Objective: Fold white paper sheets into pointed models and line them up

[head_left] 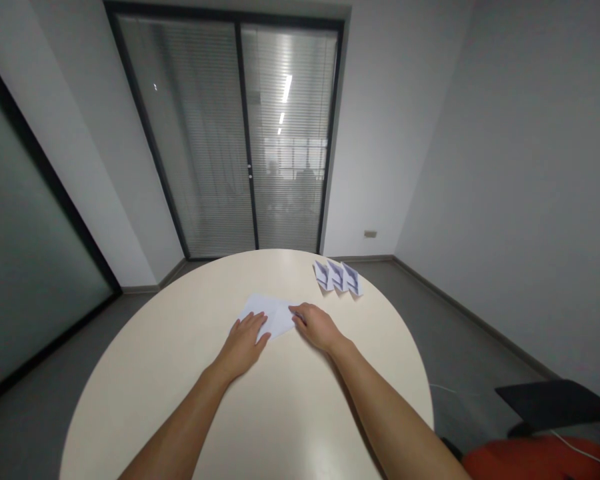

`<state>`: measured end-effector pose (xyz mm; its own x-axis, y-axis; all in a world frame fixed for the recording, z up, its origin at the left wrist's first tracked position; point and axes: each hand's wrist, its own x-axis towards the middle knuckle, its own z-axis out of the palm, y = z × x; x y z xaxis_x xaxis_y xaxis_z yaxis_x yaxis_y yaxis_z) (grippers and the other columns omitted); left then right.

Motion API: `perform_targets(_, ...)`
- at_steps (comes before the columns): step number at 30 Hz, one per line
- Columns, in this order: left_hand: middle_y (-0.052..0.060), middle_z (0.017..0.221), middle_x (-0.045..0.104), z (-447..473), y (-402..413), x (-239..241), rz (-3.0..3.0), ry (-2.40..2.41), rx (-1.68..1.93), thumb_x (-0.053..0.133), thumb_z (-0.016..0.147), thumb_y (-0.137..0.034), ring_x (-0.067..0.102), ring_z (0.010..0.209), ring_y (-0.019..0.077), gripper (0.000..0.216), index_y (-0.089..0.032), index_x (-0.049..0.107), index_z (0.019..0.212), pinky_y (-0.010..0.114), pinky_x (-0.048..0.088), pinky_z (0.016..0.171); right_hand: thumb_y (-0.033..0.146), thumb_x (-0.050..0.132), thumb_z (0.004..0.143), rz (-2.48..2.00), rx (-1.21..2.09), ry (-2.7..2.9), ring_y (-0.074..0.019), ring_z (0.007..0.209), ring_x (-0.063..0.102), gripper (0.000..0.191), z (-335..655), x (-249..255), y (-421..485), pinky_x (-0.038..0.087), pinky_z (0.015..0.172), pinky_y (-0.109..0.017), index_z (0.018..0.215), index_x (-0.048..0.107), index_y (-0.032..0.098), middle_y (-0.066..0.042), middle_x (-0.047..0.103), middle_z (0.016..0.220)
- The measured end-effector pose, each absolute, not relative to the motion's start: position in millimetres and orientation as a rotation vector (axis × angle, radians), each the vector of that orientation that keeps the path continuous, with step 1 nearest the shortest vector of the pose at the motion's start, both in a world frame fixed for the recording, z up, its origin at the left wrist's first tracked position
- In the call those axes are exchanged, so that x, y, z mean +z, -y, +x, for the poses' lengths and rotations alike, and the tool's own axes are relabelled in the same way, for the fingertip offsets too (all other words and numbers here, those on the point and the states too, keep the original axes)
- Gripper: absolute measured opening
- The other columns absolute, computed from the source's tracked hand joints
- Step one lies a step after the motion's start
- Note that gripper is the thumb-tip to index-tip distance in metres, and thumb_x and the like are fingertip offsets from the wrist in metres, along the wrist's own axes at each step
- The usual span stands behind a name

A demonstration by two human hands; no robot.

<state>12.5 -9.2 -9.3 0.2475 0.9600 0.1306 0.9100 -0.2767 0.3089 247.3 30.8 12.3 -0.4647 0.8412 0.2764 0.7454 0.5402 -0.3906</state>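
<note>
Your work lies on the bare middle of the round table (180, 360), where the white paper (279, 317) rests flat, with nothing else beneath your fingers. Your left hand (243, 345) is spread palm-down over its left side, the fingers extended and the thumb set apart near the edge closest to you. That makes a good anchor: let the weight fall evenly through the fingertips, so the sheet neither skids nor wrinkles. Your right hand (321, 327) is at the paper's right end, its index finger reaching onto the surface and the other fingers curled under. From this height the right fingertips are small and partly hidden, so I cannot tell whether they pinch the corner or merely press on it.

To handle the sheet well, line up the edges before you put firm pressure on any crease, then run the fingertip along it in one steady stroke, away from the anchored side. A light touch suits thin paper, since a sideways drag could shift the layers. The three folded paper pieces (337, 277) stand in a row near the far right rim, well clear of both forearms.
</note>
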Motion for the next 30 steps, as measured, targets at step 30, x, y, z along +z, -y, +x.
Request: perform_targets(30,0.007,0.156,0.046,15.2,7.0,-6.9,2.428,-1.727,0.454,0.039,0.102,-0.043,0.037,0.146,0.0289,0.047,-0.030,0.056,0.143,0.052,0.029,0.119,0.028,0.051,0.098,-0.871,0.280,2.521,-0.0248,0.120,0.058,0.034,231.5,4.3,-24.5,0.042,0.106,-0.037,0.125,0.070,0.017,-0.012,0.068,0.127)
